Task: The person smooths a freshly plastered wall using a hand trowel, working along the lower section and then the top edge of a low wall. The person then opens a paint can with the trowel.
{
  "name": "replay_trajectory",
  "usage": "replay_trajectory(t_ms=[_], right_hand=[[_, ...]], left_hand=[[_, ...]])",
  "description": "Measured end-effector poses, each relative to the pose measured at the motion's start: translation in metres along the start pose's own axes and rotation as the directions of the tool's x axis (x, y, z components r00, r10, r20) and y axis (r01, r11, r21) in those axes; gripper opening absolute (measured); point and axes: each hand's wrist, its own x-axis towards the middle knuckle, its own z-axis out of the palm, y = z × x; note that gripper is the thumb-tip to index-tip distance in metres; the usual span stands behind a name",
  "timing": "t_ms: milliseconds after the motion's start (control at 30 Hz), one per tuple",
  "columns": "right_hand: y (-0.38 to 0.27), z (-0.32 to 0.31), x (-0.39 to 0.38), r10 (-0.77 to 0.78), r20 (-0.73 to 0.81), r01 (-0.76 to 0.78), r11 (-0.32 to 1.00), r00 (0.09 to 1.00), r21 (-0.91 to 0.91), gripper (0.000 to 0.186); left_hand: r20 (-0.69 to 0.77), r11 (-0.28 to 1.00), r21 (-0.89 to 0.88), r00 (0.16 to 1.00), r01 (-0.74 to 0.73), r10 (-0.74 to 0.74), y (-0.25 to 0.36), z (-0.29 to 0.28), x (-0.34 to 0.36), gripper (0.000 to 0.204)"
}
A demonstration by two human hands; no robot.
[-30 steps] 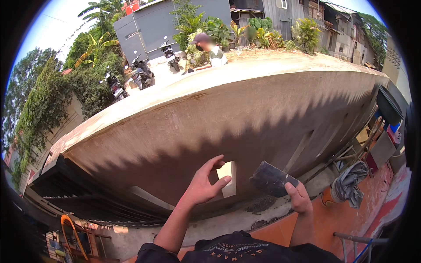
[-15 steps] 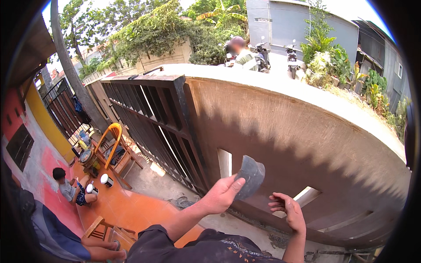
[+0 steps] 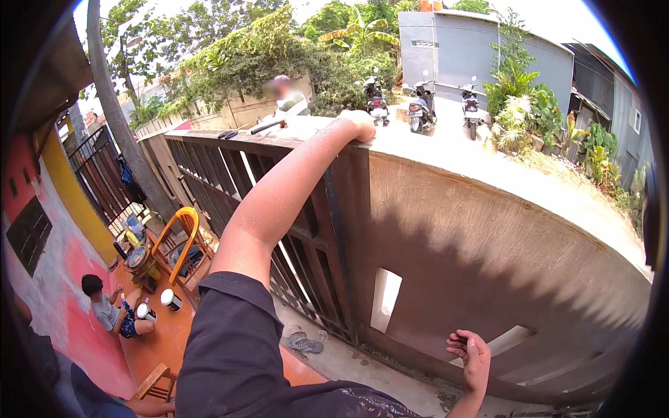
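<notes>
My left arm stretches up and forward, and my left hand rests at the top of the brown wall, by the corner where the dark slatted gate meets it. The hand looks closed, with its fingers turned away from view. The curved grey sheet seen earlier in that hand does not show now. Low in front of the wall, my right hand hangs open and holds nothing, its fingers loosely bent. A dark bar-like tool lies on the gate's top edge, with a small black item beside it.
A seated person is at the left near two white-topped cans. A wooden chair stands by the gate. Grey sandals lie on the ground. Past the wall are another person and parked motorbikes.
My left hand has swung up from in front of the wall to its top, and the grey sheet has gone out of sight. My right hand has dropped slightly.
</notes>
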Motion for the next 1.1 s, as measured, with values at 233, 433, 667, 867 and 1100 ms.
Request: replay_trajectory(t_ms=[233, 433, 667, 867, 1100], right_hand=[[-0.128, -0.062, 0.011, -0.757, 0.01, 0.618, 0.526, 0.653, -0.584, 0.033], [-0.221, -0.137, 0.092, -0.911, 0.198, 0.342, -0.067, 0.363, -0.937, 0.043], [-0.188, -0.175, 0.142, -0.924, 0.227, 0.164, -0.184, 0.307, -0.969, 0.053], [-0.184, -0.182, 0.151, -0.934, 0.244, 0.074, -0.233, 0.259, -0.97, 0.053], [-0.182, -0.188, 0.153, -0.931, 0.273, 0.069, -0.264, 0.242, -0.962, 0.056]], left_hand=[[-0.393, 0.832, -0.487, 0.917, -0.267, 0.064, 0.13, -0.012, -0.064, 0.044], [0.017, 0.938, -0.294, 0.982, 0.183, -0.187, 0.067, -0.046, -0.048, 0.037], [-0.207, 0.899, -0.437, 0.976, -0.029, -0.069, 0.205, -0.067, -0.063, 0.05], [0.076, 0.781, -0.356, 0.848, 0.514, -0.524, 0.075, -0.07, -0.02, 0.044], [-0.261, 0.818, -0.575, 0.941, 0.029, -0.217, 0.182, -0.043, -0.043, 0.057]])
